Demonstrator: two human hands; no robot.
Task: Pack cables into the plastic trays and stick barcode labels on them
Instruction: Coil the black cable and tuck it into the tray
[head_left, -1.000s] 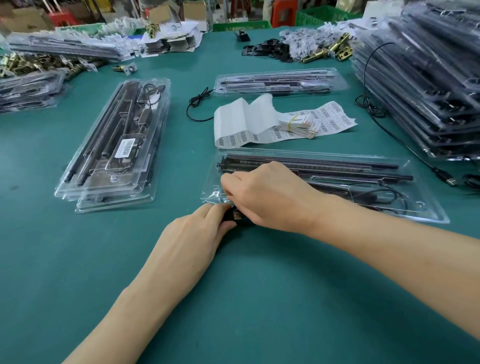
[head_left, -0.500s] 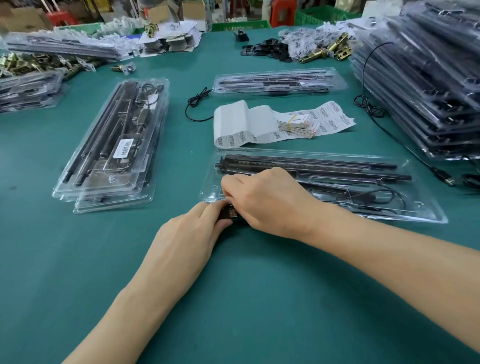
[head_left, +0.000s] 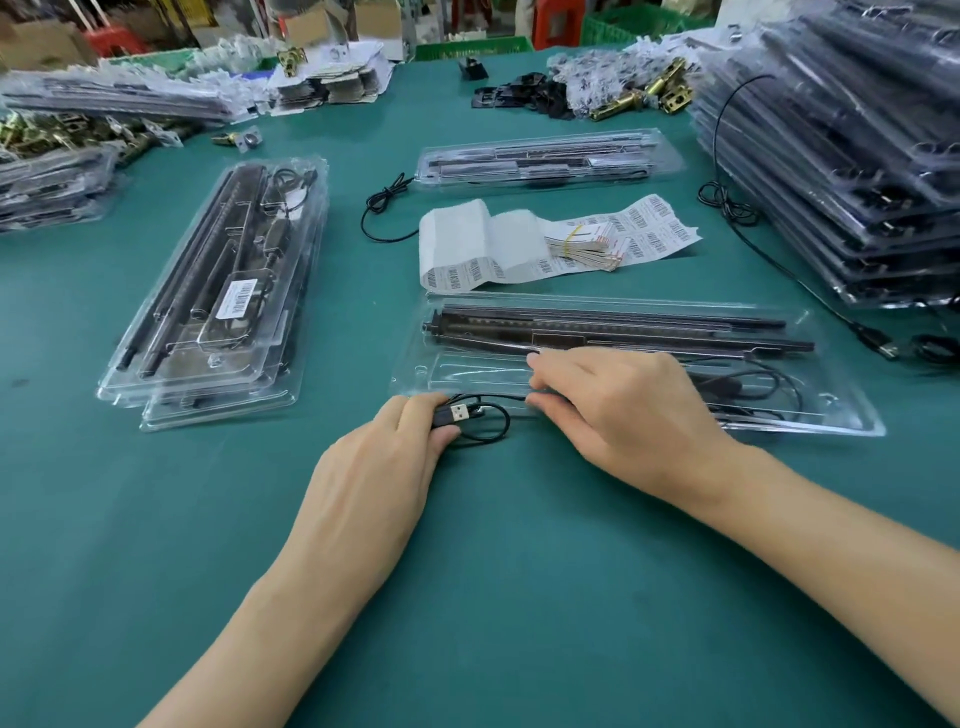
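A clear plastic tray (head_left: 831, 415) with dark rods lies across the green table in front of me. My left hand (head_left: 384, 467) pinches the USB plug end of a black cable (head_left: 485, 423) at the tray's near left edge. A small loop of that cable lies on the table beside the plug. My right hand (head_left: 618, 410) pinches the same cable further right, over the tray's near edge. A strip of barcode labels (head_left: 644, 234) lies just behind the tray.
A pile of closed trays (head_left: 218, 291), the top one labelled, lies at left. Another tray (head_left: 545, 161) and a loose black cable (head_left: 384, 208) lie behind the labels. A tall stack of trays (head_left: 852, 156) stands at right, with a cable (head_left: 878, 343) trailing from it.
My right hand has moved to the right along the tray, uncovering the plug and a loop of cable. My left hand stays on the plug.
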